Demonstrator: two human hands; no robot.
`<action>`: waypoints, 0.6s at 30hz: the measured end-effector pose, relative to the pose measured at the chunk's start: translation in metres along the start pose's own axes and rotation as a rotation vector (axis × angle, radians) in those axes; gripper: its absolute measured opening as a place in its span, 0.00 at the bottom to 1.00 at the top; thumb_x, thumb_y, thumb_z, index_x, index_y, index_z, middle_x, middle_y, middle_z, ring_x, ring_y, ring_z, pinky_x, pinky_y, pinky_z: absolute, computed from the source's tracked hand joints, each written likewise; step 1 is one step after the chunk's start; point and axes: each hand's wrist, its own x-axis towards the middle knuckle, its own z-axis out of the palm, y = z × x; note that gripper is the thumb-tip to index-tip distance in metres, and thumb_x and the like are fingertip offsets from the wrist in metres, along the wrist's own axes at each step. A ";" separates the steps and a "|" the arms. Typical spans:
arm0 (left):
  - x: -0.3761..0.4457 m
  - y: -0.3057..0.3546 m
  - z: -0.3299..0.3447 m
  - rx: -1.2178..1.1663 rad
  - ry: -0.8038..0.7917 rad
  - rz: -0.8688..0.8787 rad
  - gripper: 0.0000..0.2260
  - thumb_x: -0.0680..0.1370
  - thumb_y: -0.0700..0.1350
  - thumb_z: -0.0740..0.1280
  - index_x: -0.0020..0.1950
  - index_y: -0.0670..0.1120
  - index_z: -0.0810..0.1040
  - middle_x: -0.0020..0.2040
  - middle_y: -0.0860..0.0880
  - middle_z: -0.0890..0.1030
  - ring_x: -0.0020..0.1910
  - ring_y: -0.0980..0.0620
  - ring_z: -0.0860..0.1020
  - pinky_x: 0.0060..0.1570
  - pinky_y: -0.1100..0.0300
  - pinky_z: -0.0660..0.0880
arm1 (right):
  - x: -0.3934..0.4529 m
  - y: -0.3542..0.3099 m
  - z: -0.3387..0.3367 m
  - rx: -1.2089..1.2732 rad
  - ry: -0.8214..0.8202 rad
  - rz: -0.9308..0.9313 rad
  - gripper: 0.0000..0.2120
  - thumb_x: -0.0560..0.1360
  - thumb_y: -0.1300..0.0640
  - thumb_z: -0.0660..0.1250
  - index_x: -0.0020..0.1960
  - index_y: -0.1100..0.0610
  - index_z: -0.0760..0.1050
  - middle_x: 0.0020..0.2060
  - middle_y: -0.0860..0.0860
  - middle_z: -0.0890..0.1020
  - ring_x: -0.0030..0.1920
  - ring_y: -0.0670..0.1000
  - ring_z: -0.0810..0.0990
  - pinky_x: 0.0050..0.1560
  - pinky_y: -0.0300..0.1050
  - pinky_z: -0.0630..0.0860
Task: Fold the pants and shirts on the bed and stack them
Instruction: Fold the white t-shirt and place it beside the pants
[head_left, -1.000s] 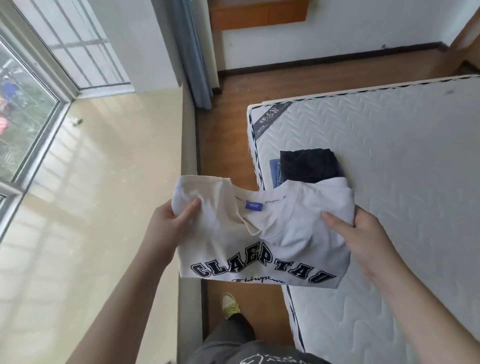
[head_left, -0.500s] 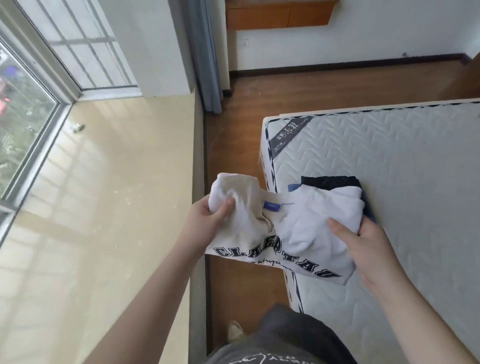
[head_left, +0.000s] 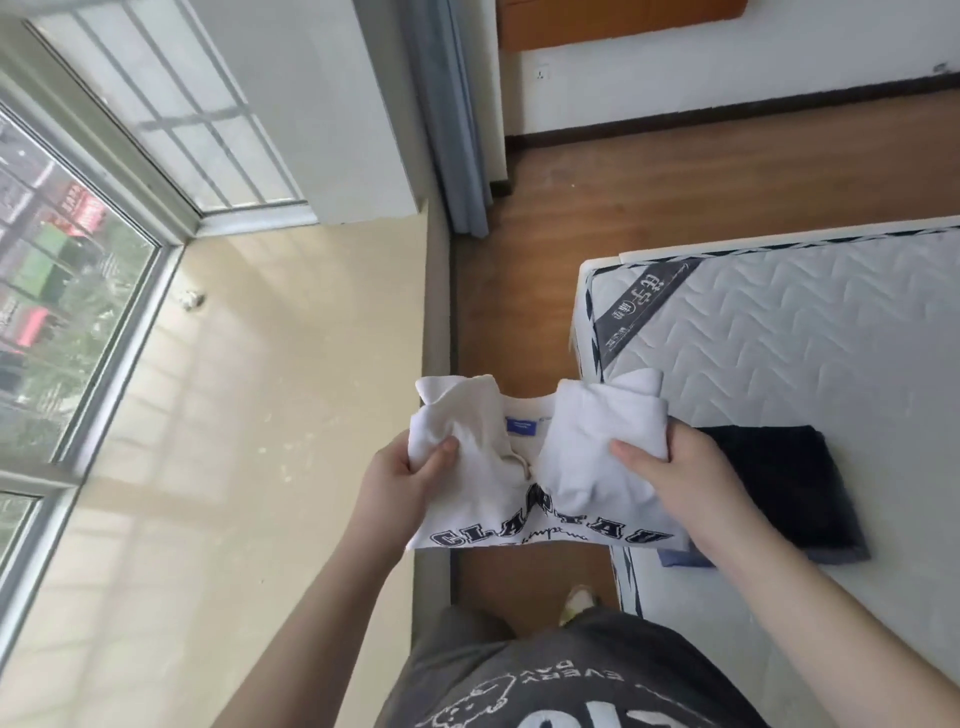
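A: The shirt (head_left: 540, 467) is hanging in the air right now, folded small, off the near edge of the mattress (head_left: 810, 364) and partly over the floor (head_left: 675, 171). Lettering is showing along the bottom, a blue tag at the collar.

B: And both hands are working it. The left hand (head_left: 400, 483) is gripping the cream side, thumb pressing into the cloth. The right hand (head_left: 675, 483) is clutching the white side, fingers curling round the bundle.

A: Here is the worry for me: the middle is sagging between the two grips. If either hand is loosening, I reckon the fold is opening and the sleeves are spilling out.

B: Agreed. And look where it is hanging. A slip here is sending it to the floor, not the bed.

A: The stack (head_left: 779, 488) is lying on the mattress just beside the right hand: a dark folded piece on top, something blue peeking out underneath.

B: So the landing is mattering. Setting the shirt down crooked, I judge, is leaving it hanging over the mattress edge, or shoving that dark piece askew.

A: The stack is sitting close to the edge already. Any drag across it is risking a topple.

B: Beyond that, the window (head_left: 78, 291) and curtain (head_left: 452, 119) are staying well clear.
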 end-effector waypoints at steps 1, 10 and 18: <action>0.009 0.003 -0.004 -0.011 0.027 -0.005 0.07 0.74 0.57 0.68 0.47 0.56 0.82 0.45 0.51 0.86 0.47 0.51 0.84 0.48 0.49 0.80 | 0.016 -0.010 0.005 -0.004 -0.018 -0.007 0.05 0.74 0.52 0.72 0.48 0.43 0.80 0.44 0.38 0.85 0.45 0.40 0.82 0.46 0.46 0.77; 0.127 0.019 -0.072 -0.083 0.022 -0.030 0.14 0.74 0.57 0.69 0.56 0.52 0.81 0.51 0.51 0.86 0.52 0.52 0.84 0.53 0.50 0.79 | 0.146 -0.064 0.055 -0.066 -0.001 -0.024 0.03 0.73 0.51 0.74 0.46 0.50 0.82 0.41 0.44 0.86 0.44 0.48 0.85 0.50 0.53 0.79; 0.246 0.058 -0.109 -0.008 -0.122 -0.021 0.12 0.76 0.58 0.66 0.54 0.55 0.80 0.51 0.51 0.85 0.53 0.51 0.83 0.58 0.41 0.77 | 0.227 -0.108 0.088 -0.041 0.073 -0.001 0.03 0.74 0.55 0.73 0.43 0.48 0.81 0.40 0.40 0.86 0.43 0.41 0.84 0.42 0.43 0.76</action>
